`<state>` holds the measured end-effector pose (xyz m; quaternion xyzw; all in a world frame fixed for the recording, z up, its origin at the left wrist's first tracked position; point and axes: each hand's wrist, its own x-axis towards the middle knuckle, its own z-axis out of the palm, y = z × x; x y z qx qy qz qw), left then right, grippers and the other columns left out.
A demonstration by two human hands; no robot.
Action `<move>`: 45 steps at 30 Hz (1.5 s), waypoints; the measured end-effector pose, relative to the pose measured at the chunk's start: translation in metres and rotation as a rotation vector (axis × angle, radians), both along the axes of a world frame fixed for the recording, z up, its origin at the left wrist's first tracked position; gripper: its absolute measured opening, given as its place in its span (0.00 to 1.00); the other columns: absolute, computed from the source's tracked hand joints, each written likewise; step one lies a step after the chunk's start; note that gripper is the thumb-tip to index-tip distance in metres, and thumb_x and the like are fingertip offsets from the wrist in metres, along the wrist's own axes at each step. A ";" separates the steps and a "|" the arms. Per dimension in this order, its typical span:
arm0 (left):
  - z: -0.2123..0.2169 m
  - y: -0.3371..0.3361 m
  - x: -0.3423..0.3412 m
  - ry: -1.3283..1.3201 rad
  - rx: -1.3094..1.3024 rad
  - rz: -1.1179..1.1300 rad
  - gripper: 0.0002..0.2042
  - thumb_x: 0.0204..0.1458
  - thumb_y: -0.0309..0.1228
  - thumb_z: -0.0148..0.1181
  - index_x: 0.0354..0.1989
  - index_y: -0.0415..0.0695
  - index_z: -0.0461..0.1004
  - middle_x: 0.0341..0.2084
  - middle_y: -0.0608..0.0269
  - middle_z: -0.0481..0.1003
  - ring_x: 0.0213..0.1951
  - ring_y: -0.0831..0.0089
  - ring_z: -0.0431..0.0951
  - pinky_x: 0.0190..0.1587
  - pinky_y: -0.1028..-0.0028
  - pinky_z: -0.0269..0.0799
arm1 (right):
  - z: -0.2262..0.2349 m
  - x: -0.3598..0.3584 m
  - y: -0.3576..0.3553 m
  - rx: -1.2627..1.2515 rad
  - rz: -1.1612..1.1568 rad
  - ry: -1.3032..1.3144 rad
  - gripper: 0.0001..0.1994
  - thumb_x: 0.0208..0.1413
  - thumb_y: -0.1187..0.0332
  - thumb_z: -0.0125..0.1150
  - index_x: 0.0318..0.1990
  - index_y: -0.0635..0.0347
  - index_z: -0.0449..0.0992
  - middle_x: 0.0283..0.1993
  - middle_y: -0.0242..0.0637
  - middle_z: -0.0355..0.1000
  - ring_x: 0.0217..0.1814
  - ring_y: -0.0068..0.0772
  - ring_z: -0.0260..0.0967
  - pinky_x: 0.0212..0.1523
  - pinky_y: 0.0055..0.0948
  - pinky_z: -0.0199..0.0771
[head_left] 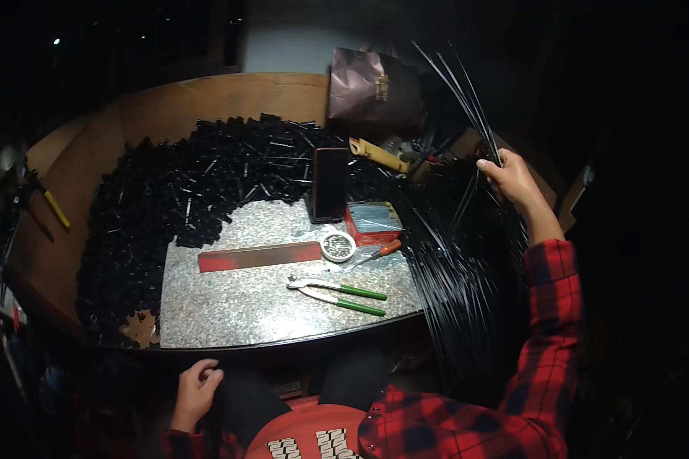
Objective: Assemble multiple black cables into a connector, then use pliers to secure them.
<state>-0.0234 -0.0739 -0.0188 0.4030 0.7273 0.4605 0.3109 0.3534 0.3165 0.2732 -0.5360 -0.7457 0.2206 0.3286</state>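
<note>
My right hand [511, 181] is raised at the right, its fingers closed round a few long, thin black strips [467, 96]. The strips fan out upward and to the left from the fist. Below it, a large bundle of similar black strips [459, 298] hangs over the table's right edge. My left hand [197, 392] is low, just in front of the table's near edge, with loosely curled fingers and a gap by the thumb. Nothing shows in it. Green-handled pincers [337, 295] lie on the speckled board [237, 306], between the two hands and apart from both.
A heap of small black parts [168, 183] fills the table's left and back, inside a curved wooden rim [275, 84]. On the board are a red-and-dark bar [260, 257], a white bowl [337, 246], an orange-handled screwdriver [379, 252], a red box [373, 222] and an upright phone [330, 183].
</note>
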 end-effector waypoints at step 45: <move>0.080 0.160 -0.012 0.395 0.560 -0.477 0.16 0.48 0.19 0.57 0.48 0.41 0.75 0.44 0.57 0.77 0.48 0.66 0.76 0.52 0.71 0.70 | -0.352 -0.154 -0.205 -0.301 0.799 0.064 0.13 0.59 0.66 0.55 0.27 0.68 0.71 0.23 0.43 0.73 0.26 0.37 0.75 0.28 0.29 0.73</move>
